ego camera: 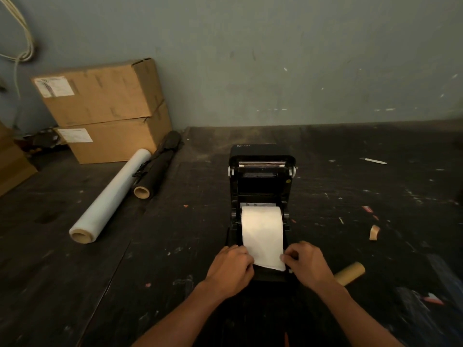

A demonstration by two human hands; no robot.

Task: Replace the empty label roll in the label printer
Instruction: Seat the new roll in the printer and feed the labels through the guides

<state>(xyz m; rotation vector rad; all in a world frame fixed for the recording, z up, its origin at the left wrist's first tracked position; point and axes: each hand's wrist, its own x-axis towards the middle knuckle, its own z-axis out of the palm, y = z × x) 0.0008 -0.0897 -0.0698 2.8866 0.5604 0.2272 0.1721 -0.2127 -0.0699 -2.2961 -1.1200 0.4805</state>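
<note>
A black label printer stands in the middle of the dark table with its lid tilted open toward the wall. A white label roll sits in its bay, and a strip of white paper runs from it toward me over the front edge. My left hand pinches the strip's left edge at the printer's front. On the strip's right edge, my right hand does the same. A bare cardboard core lies on the table just right of my right wrist.
Two stacked cardboard boxes stand at the back left against the wall. A clear film roll and a black roll lie in front of them. A small tape piece and a pen lie to the right.
</note>
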